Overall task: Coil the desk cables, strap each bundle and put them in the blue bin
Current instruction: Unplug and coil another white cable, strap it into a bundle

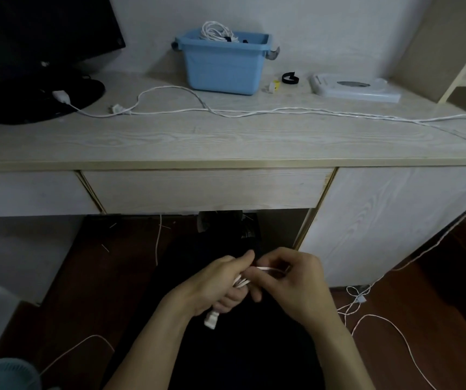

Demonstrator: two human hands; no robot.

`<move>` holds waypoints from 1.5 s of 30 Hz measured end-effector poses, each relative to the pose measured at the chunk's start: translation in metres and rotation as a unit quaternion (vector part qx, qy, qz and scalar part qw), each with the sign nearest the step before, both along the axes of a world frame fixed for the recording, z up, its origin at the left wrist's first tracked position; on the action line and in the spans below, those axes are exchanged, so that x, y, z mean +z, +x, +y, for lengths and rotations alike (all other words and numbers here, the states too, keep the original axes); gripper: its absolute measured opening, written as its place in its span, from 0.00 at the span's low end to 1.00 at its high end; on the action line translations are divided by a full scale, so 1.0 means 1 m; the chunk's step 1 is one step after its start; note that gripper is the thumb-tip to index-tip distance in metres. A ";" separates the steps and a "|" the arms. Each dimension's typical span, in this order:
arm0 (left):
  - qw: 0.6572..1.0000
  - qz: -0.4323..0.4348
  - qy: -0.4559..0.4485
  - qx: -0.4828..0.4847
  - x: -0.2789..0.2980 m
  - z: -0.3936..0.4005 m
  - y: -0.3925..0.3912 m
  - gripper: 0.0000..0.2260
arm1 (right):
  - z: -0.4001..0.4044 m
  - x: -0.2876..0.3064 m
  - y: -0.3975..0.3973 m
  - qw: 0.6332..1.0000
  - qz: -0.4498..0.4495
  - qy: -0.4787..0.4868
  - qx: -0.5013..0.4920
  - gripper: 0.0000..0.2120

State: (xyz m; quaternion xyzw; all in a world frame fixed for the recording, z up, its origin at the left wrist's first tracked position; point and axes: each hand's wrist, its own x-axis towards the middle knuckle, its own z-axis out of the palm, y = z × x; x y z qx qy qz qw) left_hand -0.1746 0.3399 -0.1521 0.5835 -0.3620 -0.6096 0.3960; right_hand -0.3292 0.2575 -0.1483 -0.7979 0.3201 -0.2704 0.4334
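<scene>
near, below the tabletop [226, 142] edge, the left hand [214, 285] clenches a small coil of thin white cable [241, 282]; the right hand [291, 280] pinches a loop. light, limp, springy: likely best held across all loops.

A small bundle of white cable [242, 282] is gripped in the left hand [212, 285] below the desk front, its white plug [211, 320] hanging beneath the palm, while the right hand [288, 280] pinches a strand. A long white cable [282, 110] lies uncoiled across the desktop. The blue bin [224, 63] stands upright at the back, holding a coiled white bundle [217, 31]. A black strap [290, 77] lies looped just beside the bin's right.
</scene>
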 end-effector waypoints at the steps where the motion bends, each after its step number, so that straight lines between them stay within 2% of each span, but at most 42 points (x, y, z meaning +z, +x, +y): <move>1: 1.000 0.008 -0.006 -0.006 0.002 0.000 0.000 0.27 | -0.003 -0.002 -0.002 1.000 -0.011 0.020 -0.002 0.10; 3: 0.998 0.061 -0.026 0.014 0.002 0.001 0.001 0.24 | -0.009 -0.006 -0.004 0.997 -0.014 0.060 0.049 0.11; 5: 0.987 0.144 -0.041 0.055 0.001 0.000 0.003 0.22 | -0.011 -0.010 -0.004 0.981 -0.013 0.139 0.132 0.13; 8: 0.961 0.240 -0.048 0.130 -0.002 -0.003 0.001 0.18 | -0.005 -0.009 0.002 0.966 -0.069 0.216 0.125 0.15; 11: 0.961 0.202 -0.064 0.178 -0.004 -0.007 0.000 0.15 | 0.002 -0.013 0.010 0.962 -0.123 0.235 0.070 0.16; 14: 0.966 0.175 -0.052 0.181 -0.006 -0.004 0.004 0.15 | 0.005 -0.018 0.014 0.967 -0.132 0.216 0.045 0.15; 18: 0.969 0.204 0.016 0.136 -0.006 -0.001 0.009 0.16 | 0.008 -0.022 0.015 0.981 -0.082 0.171 0.037 0.16; 21: 0.958 0.247 0.032 0.142 -0.004 0.002 0.012 0.19 | 0.010 -0.024 0.016 0.982 -0.087 0.158 0.057 0.12; 23: 0.926 0.324 -0.009 0.193 -0.002 0.001 0.015 0.18 | 0.008 -0.021 0.015 0.988 -0.081 0.119 0.047 0.10; 26: 0.816 0.442 -0.134 0.347 -0.006 -0.002 0.027 0.18 | -0.002 -0.018 0.007 0.993 -0.027 0.111 0.039 0.08; 29: 0.743 0.431 -0.200 0.472 -0.013 -0.004 0.042 0.18 | -0.016 -0.024 -0.006 0.994 0.056 0.088 0.045 0.05; 32: 0.709 0.389 -0.221 0.545 -0.017 -0.006 0.049 0.14 | -0.030 -0.028 -0.015 0.979 0.188 0.059 0.058 0.04; 35: 0.728 0.317 -0.242 0.557 -0.017 -0.008 0.046 0.12 | -0.031 -0.027 -0.013 0.950 0.279 0.032 0.138 0.06; 37: 0.761 0.255 -0.251 0.542 -0.017 -0.012 0.039 0.12 | -0.022 -0.019 -0.008 0.932 0.291 0.058 0.209 0.06; 39: 0.813 0.174 -0.249 0.497 -0.018 -0.013 0.027 0.11 | -0.011 -0.004 -0.004 0.912 0.281 0.099 0.283 0.06; 42: 0.910 0.026 -0.210 0.357 -0.020 -0.007 0.010 0.10 | -0.003 0.017 -0.005 0.908 0.215 0.144 0.330 0.07; 45: 0.966 -0.050 -0.163 0.194 -0.012 0.000 0.000 0.09 | -0.003 0.024 -0.010 0.933 0.127 0.136 0.309 0.05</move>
